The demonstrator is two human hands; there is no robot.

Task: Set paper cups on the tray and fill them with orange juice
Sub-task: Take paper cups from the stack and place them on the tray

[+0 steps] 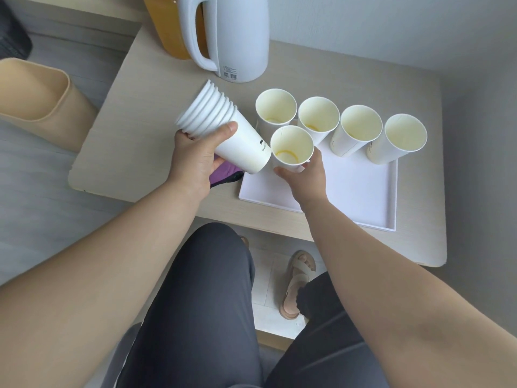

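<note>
A white tray (361,197) lies on the table, right of centre. Several white paper cups stand in a row along its far edge, from the leftmost cup (275,112) to the rightmost cup (402,138); some show a trace of orange at the bottom. My left hand (195,158) grips a tilted stack of nested paper cups (223,130) left of the tray. My right hand (305,175) holds a single paper cup (292,148) over the tray's near left part; a ring of orange shows inside it. A jug of orange juice (165,26) stands at the back, partly behind a white kettle.
The white kettle (237,37) stands at the table's back, close to the cup row. A purple cloth (223,173) lies under my left hand. A beige bin (36,99) sits on the floor at the left. My knees and a sandalled foot are below the table edge.
</note>
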